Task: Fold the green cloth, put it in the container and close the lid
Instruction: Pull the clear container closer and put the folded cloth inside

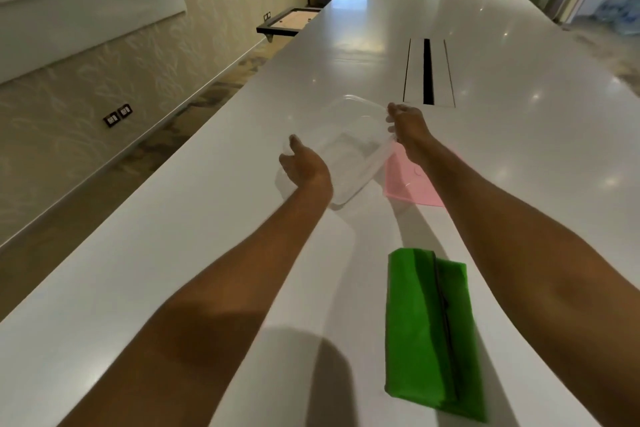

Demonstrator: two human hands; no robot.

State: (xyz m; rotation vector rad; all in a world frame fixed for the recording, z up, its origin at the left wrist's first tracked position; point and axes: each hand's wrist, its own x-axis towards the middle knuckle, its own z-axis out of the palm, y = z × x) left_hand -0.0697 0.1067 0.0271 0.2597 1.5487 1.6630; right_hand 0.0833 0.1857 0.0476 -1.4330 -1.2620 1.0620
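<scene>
- The green cloth [433, 329] lies folded into a long strip at the lower right of the frame, on the white table [207, 236], touched by neither hand
- The clear container [341, 156] sits at mid frame; the left hand [303, 168] cups its near-left corner, and the right hand [407, 125] pinches the rim at its far-right side
- The pink lid [412, 184] lies flat just right of the container, partly under the right forearm
- Judged: to do this step well, set the box down level and open, close to the cloth, and keep the lid clear
</scene>
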